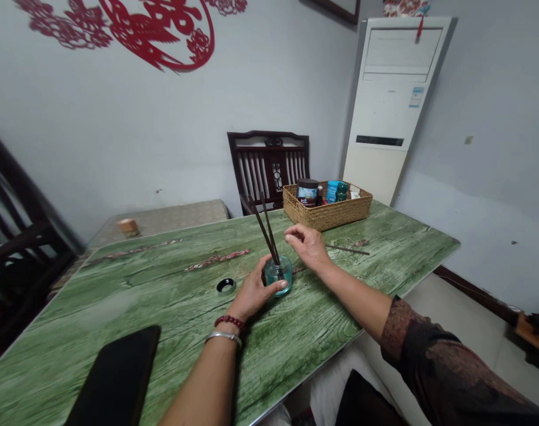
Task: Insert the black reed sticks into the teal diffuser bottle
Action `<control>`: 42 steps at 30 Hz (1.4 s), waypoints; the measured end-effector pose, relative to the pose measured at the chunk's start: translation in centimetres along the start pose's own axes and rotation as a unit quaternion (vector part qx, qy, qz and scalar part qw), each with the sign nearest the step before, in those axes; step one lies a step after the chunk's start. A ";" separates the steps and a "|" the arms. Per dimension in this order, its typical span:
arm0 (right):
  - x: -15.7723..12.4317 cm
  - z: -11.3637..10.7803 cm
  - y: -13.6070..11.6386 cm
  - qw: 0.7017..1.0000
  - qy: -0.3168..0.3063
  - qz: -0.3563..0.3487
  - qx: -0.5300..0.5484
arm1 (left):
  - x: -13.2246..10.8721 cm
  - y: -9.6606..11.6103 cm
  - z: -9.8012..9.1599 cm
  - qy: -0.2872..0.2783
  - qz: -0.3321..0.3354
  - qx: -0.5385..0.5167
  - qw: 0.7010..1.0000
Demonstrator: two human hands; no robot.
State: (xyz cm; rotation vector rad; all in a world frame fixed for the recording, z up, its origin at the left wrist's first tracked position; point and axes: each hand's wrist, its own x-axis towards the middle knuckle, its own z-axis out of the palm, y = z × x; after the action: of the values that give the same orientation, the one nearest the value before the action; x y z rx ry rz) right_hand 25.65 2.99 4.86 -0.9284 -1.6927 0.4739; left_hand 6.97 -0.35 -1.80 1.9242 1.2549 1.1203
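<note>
Head view: left hand (252,288) clasps a squat turquoise-glass jar (286,271), apparently steadying its thin dark sticks (267,239), as any next move needs; right hand (311,245), just right, has an unclear grip.

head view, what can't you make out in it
All in the head view:
Left hand: far fingers partly hidden behind the glass bottle.
Jar in the basket: lower part hidden by the basket's near wall; fine label print too small to read.
Dark flat device: near end cut off by the bottom edge.
Wall frame: mostly cut off by the top edge.
</note>
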 end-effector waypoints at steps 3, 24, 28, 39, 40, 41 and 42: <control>-0.1 -1.9 2.3 0.999 0.026 0.013 -0.035 | 0.0 0.1 0.0 -0.002 -0.013 0.003 1.000; -3.6 -7.8 11.2 0.830 -0.116 0.135 -0.529 | 0.1 -0.1 -0.1 0.002 -0.025 0.034 0.999; -3.6 -8.0 11.1 0.846 -0.099 0.131 -0.507 | 0.0 -0.1 -0.1 0.009 -0.022 0.025 0.999; -3.7 -8.0 10.5 0.839 -0.100 0.156 -0.511 | 0.1 -0.2 -0.2 -0.003 -0.025 0.042 0.999; -3.8 -7.9 10.6 0.835 -0.106 0.161 -0.516 | 0.1 -0.2 -0.2 -0.002 -0.026 0.043 0.999; -3.8 -7.9 10.7 0.831 -0.111 0.165 -0.520 | 0.1 -0.2 -0.2 -0.001 -0.026 0.044 0.999; -3.8 -7.9 10.7 0.828 -0.114 0.168 -0.523 | 0.1 -0.1 -0.2 0.000 -0.025 0.043 0.999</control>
State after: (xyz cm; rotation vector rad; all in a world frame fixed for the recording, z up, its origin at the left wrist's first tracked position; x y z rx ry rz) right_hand 37.06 5.51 -2.53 -2.0494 -2.0085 -0.2074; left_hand 6.77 -0.18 -1.79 1.9435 1.3650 1.0574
